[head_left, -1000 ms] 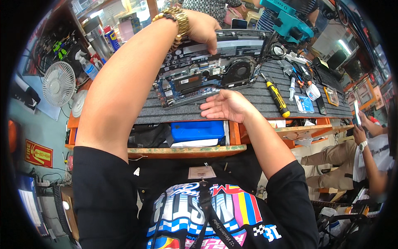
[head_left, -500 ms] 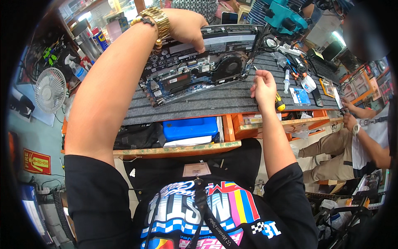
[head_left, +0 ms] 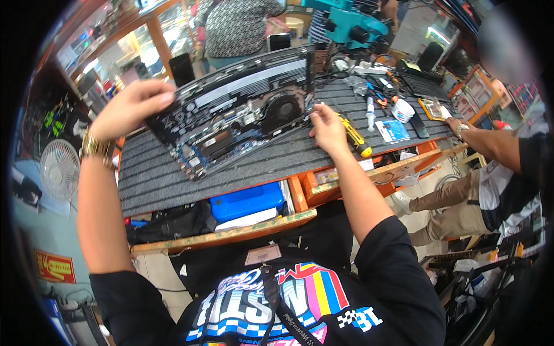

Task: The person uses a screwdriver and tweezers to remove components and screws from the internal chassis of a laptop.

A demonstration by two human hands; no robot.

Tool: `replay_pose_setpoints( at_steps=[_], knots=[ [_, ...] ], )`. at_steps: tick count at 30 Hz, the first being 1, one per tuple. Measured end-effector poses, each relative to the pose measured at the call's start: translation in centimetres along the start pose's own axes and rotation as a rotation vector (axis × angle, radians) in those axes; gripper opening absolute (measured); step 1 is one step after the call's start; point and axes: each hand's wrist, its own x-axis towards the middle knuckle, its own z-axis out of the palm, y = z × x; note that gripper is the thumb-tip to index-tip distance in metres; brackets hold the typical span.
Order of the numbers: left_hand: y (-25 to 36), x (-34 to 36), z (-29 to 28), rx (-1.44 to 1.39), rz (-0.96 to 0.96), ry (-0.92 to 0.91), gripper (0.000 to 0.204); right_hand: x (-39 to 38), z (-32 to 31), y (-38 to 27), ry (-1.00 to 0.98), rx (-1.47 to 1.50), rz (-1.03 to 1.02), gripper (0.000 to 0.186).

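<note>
An opened laptop [head_left: 213, 138] with its bottom cover off stands tilted on the grey striped mat [head_left: 150, 181], its inside toward me. Its round black fan [head_left: 281, 112] sits at the right, and a green-blue board shows along the lower side. My left hand [head_left: 133, 106], a gold watch on its wrist, is closed on the laptop's upper left corner, thumb on the near face. At the right edge, my right hand [head_left: 329, 131] has its thumb and fingers pinched on the lower corner. Beside that hand lies a yellow utility knife [head_left: 355, 138].
Farther right on the mat are a syringe [head_left: 370, 113], a white tub [head_left: 402, 111], a blue card [head_left: 393, 131] and a black phone [head_left: 419, 124]. Below the bench edge, an open drawer holds a blue case [head_left: 248, 202]. Another person [head_left: 490, 196] stands at the right.
My left hand has gone from the laptop's top edge to its upper left corner. My right hand has come onto the right edge. The head view has shifted, and the co-worker's arm reaches farther forward.
</note>
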Motion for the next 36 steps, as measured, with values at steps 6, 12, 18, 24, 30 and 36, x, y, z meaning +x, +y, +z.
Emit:
replay_pose_setpoints(
  at_steps=[6,12,18,24,30,36],
  knots=[
    [-7.0,-3.9,6.1,-0.803,0.098,0.316,0.051,-0.7,0.2,-0.9,0.059,-0.004,-0.046,0.024],
    [-10.2,-4.3,13.4,-1.037,0.282,0.445,0.051,-0.7,0.2,-1.2,0.044,-0.046,-0.02,0.027],
    [-10.4,-3.8,17.3,-1.066,0.327,0.567,0.045,-0.8,0.5,-0.8,0.086,-0.004,-0.06,0.024],
    [-10.5,-3.6,18.2,-1.193,0.294,0.595,0.042,-0.1,0.3,1.1,0.055,0.036,-0.081,0.027],
    [-11.3,-4.8,17.4,-1.163,0.196,0.655,0.049,-0.1,1.5,0.4,0.078,-0.058,-0.05,0.037],
    [-10.7,-4.6,15.8,-0.808,0.225,0.433,0.063,0.8,-0.3,2.9,0.03,0.074,-0.095,0.034]
  ],
)
